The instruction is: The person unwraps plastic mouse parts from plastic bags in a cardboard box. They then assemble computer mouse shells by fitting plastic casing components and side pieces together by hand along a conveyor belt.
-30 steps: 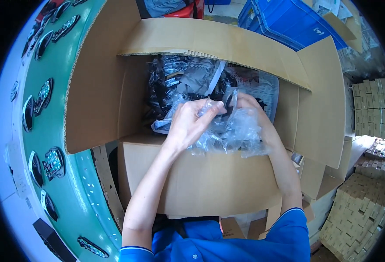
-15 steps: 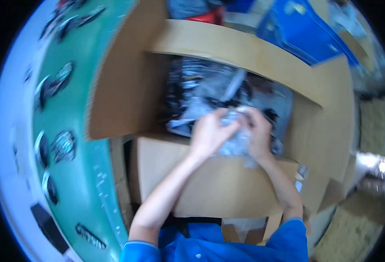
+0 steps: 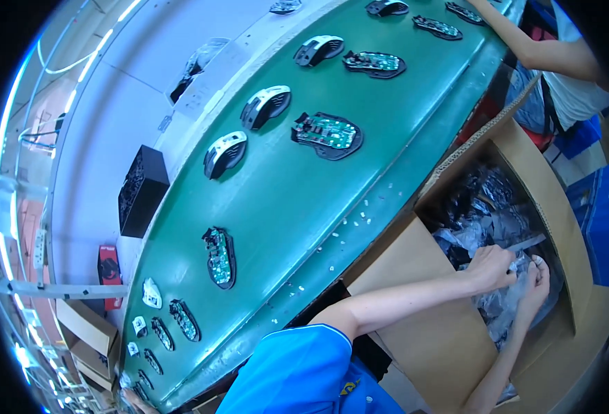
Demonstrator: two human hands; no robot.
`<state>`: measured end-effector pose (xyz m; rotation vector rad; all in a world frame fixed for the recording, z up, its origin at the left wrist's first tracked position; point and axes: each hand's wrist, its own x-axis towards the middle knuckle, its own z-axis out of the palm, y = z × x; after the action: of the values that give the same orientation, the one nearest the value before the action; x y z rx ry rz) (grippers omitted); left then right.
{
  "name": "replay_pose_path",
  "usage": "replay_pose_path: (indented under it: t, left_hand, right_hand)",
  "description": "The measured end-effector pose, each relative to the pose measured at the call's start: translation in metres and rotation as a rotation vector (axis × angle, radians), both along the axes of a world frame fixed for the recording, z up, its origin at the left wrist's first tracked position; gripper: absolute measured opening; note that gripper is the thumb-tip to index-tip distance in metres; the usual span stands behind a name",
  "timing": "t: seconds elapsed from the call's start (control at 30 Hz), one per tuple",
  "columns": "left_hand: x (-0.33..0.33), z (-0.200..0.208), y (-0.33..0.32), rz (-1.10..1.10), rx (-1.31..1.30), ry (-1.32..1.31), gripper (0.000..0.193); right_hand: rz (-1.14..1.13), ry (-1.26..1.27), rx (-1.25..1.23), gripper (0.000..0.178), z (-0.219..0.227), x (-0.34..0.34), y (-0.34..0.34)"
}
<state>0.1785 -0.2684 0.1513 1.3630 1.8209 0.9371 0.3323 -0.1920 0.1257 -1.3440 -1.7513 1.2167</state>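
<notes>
Over the open cardboard box [image 3: 425, 310] at the right, both my hands are close together with their fingers closed. My left hand [image 3: 487, 269] is curled at a clear plastic bag [image 3: 499, 303]. My right hand [image 3: 536, 284] pinches the same crinkled plastic at its right side. What lies between the fingertips is too small to make out. More clear bags with dark parts [image 3: 484, 196] fill the box beneath and beyond my hands.
A green conveyor belt [image 3: 277, 207] runs beside the box. On it sit white-and-black mouse shells [image 3: 266, 107] and mouse bases with circuit boards [image 3: 329, 136]. A black box [image 3: 142, 190] stands on the far ledge. Another person's arm [image 3: 518, 41] reaches over the belt, near blue crates [image 3: 598, 214].
The view has swung left, so the belt now fills the middle and the box sits at the right. My hands stay together over the box, at the plastic.
</notes>
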Motion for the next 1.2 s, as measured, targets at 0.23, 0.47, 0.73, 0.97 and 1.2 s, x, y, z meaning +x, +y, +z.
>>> replay_pose_path:
  t: [0.23,0.47,0.73,0.97,1.2]
  left_hand:
    - [0.017,-0.012,0.008,-0.146,0.158,0.010,0.021]
    - [-0.021,0.004,-0.011,-0.256,0.006,-0.303,0.034]
    - [-0.001,0.037,0.009,-0.231,-0.168,-0.340,0.041]
    - [-0.025,0.043,0.000,-0.101,-0.047,-0.218,0.035]
    - [-0.033,0.048,0.000,-0.050,0.026,-0.423,0.024]
  right_hand:
    - [0.188,-0.105,0.078,0.015,0.027,0.010,-0.010]
    - [0.045,0.121,-0.140,0.023,0.043,-0.022,-0.008]
    - [-0.310,0.589,0.005,0.009,0.044,-0.013,-0.017]
    - [0.027,0.449,-0.257,0.022,0.060,-0.004,-0.017]
    - [0.086,0.227,-0.245,0.020,0.075,0.001,-0.026]
